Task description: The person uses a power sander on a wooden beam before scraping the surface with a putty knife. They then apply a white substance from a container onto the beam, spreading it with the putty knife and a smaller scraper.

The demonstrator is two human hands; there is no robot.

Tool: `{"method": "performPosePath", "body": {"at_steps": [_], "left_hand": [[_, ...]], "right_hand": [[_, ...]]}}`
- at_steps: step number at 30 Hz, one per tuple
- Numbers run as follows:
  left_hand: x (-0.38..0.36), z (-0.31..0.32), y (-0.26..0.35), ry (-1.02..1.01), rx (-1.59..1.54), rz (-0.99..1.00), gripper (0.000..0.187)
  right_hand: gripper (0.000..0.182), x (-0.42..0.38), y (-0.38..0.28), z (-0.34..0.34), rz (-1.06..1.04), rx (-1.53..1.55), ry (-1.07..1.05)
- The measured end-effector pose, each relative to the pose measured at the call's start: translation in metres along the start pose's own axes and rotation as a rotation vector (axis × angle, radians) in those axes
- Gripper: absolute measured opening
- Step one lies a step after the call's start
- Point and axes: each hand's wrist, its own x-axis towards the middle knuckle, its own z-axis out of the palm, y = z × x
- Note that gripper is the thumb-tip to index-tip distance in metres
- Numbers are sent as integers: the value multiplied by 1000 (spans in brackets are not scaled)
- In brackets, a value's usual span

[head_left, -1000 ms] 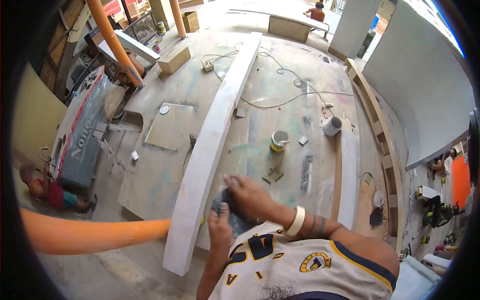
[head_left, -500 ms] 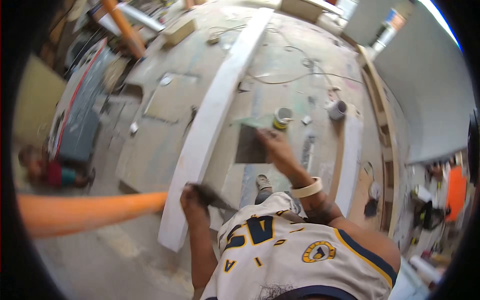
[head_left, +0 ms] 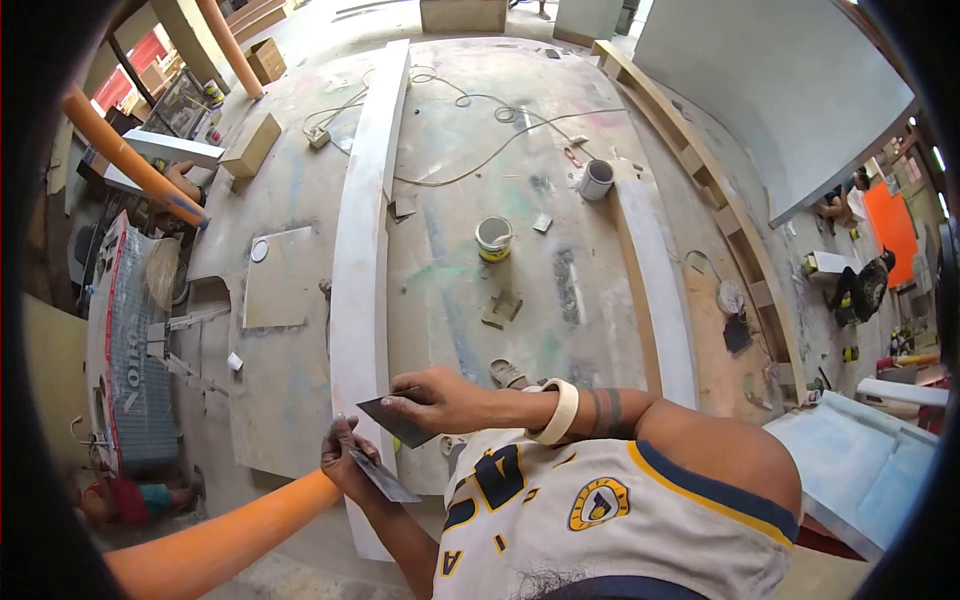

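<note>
My right hand (head_left: 430, 402), a pale band on its wrist, is closed on a dark, flat, square scraper (head_left: 397, 420). Just below and to the left, my left hand (head_left: 348, 452) grips a second flat scraper (head_left: 384, 477), which looks greyish and smeared. Both hands are over the near end of a long white board (head_left: 362, 250), with the two blades close together. Ahead of me on the work surface stands an open tin (head_left: 493, 238) with a yellow-marked side and pale stuff inside.
A second can (head_left: 596, 180) stands near another white board (head_left: 655, 290) on the right. A cable (head_left: 470, 178) snakes across the surface. An orange pole (head_left: 235, 522) passes close on my left. People crouch at far right (head_left: 865, 287) and lower left (head_left: 135, 502).
My right hand has come left and nearer with its scraper, from beside the tin to next to my left hand. My view has also turned, shifting the scene.
</note>
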Motion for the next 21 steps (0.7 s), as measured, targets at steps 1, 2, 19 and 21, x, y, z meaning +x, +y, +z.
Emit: {"method": "performPosePath", "body": {"at_steps": [1,2,19,21], "left_hand": [[1,1,4,-4,11,-17,20],[2,0,2,-8,-20,-17,21],[-1,2,-8,-120,-5,-116,23],[8,-26,-29,-179,-67,-75,30]], "right_hand": [[27,1,4,1,-4,39,8],[27,0,2,0,17,32,1],[27,-2,17,-3,89,105,41],[27,1,8,-7,122,96,42]]}}
